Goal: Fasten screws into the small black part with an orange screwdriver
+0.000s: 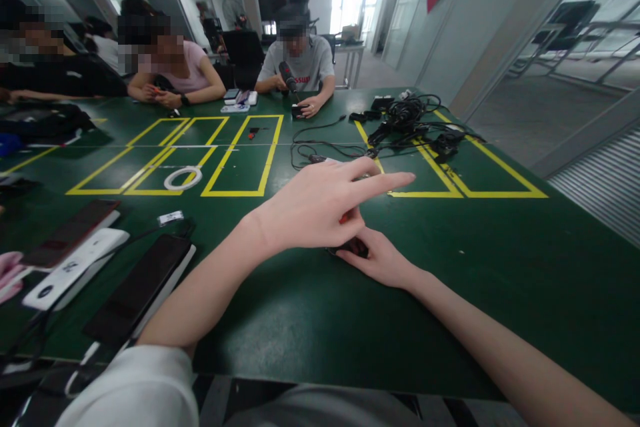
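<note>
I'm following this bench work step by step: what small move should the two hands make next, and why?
Probably lift the left hand slightly off the small dark object. That hand lies over the right hand, which presses the object to the green table, and a red-tipped tool barely shows between the fingers. The contact point is hidden, so clearing the view would likely help aim.

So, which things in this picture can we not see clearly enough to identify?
Head view only:
- Small dark object under the hands: mostly hidden by the left hand and right hand.
- Red part between the fingers: too small to identify.
- Cable pile far on the green table: tangled, single items unclear.
- Phones at left: screens dark.
</note>
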`<action>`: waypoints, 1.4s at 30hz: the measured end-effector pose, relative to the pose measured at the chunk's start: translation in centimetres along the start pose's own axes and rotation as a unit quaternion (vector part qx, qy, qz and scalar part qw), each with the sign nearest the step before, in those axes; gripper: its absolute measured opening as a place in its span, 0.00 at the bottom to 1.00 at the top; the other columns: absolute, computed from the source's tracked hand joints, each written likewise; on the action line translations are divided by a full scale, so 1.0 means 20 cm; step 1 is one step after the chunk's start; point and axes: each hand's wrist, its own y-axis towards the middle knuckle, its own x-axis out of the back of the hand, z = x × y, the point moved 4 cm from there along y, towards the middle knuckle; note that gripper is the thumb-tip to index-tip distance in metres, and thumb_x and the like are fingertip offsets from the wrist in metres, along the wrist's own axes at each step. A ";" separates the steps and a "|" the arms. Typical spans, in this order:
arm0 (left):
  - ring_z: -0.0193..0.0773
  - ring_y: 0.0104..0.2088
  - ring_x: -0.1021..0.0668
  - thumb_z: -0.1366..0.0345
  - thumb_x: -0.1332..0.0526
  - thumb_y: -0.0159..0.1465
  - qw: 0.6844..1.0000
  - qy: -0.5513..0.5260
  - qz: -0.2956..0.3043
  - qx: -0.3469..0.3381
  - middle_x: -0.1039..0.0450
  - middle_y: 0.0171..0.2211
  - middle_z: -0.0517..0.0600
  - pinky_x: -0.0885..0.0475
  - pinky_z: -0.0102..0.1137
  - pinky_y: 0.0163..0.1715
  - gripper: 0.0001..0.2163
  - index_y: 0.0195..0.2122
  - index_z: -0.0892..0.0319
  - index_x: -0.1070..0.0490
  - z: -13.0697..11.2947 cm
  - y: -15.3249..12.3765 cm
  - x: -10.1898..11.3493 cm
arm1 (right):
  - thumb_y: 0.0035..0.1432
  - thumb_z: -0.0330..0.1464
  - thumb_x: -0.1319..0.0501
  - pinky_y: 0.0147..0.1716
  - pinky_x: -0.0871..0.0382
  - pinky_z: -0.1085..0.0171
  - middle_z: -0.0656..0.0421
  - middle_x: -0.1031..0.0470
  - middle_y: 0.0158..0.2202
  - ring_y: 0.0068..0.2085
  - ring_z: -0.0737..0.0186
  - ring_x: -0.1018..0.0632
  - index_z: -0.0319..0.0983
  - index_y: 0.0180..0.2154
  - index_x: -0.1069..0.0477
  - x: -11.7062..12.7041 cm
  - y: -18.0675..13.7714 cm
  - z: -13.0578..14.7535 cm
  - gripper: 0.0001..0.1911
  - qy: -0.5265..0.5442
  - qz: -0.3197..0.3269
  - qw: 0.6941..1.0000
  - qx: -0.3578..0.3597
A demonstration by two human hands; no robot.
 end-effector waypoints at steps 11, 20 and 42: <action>0.37 0.36 0.19 0.65 0.43 0.69 0.971 -0.192 -0.072 0.125 0.17 0.43 0.54 0.24 0.30 0.39 0.19 0.61 0.60 0.28 0.30 -0.01 0.01 | 0.62 0.38 0.32 0.28 0.36 0.66 0.66 0.33 0.25 0.26 0.65 0.31 0.39 0.49 0.25 0.00 0.01 -0.04 0.15 0.064 0.043 0.994 -0.081; 0.33 0.28 0.21 0.65 0.38 0.61 0.843 -0.277 0.385 0.255 0.18 0.41 0.52 0.27 0.27 0.31 0.22 0.57 0.61 0.28 0.58 -0.12 -0.44 | 0.58 0.43 0.30 0.29 0.36 0.66 0.64 0.32 0.26 0.28 0.66 0.33 0.37 0.47 0.21 0.03 0.03 -0.07 0.20 0.144 0.047 0.979 -0.138; 0.39 0.38 0.18 0.58 0.34 0.68 0.960 -0.140 0.232 0.072 0.18 0.46 0.52 0.30 0.29 0.34 0.15 0.52 0.58 0.21 0.18 0.02 -0.26 | 0.54 0.46 0.26 0.38 0.30 0.64 0.58 0.19 0.34 0.34 0.62 0.23 0.38 0.39 0.19 0.02 0.00 -0.08 0.19 0.443 0.068 0.862 -0.239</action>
